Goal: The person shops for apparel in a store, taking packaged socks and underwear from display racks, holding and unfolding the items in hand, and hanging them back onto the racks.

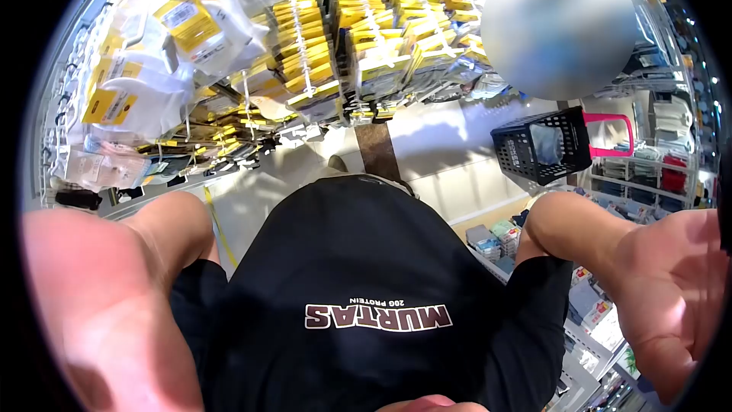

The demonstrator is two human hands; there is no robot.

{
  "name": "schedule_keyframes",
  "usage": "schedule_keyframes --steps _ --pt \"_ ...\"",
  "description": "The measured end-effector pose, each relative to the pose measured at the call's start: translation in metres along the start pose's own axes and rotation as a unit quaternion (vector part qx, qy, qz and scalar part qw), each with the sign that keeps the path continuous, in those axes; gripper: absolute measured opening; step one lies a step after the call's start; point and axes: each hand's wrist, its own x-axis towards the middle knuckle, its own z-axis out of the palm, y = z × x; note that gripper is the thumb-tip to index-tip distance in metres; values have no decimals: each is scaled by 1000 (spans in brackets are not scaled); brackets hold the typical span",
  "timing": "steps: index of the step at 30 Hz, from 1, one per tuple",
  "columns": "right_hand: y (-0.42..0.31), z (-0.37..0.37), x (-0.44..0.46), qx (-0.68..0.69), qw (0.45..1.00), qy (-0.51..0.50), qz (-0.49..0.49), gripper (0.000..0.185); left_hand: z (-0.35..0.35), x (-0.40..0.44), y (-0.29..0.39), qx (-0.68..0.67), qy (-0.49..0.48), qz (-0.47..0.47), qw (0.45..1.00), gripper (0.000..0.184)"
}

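Both arms are bent, with the hands raised close to the camera. At the lower left, my left hand [126,328] looms large and blurred; its fingers cannot be made out. On the right edge my right hand [667,290] shows its palm and thumb, while its other fingers run out of view. No held item is visible in either hand. Nearest to my left hand hang packs of white socks [156,91] with yellow labels. Below me is my black T-shirt [358,259] with printed lettering.
Rows of yellow-labelled packs [305,46] hang on hooks ahead. A black shopping basket [541,145] with a pink handle stands at the right on the tiled floor [450,145]. Shelves with folded goods [496,240] are on my right. A round blurred patch covers the upper right.
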Motion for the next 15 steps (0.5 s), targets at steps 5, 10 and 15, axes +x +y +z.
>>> schedule_keyframes --steps 5,10,15 --pt "-4 9 2 17 1000 -11 -12 31 -13 -5 4 3 -3 -14 1000 32" --pt "-8 15 3 24 999 -22 -14 31 -23 -9 3 2 -3 -24 1000 32" --pt "-14 15 -2 37 999 -16 -28 30 -28 -12 4 0 -10 -14 1000 32"
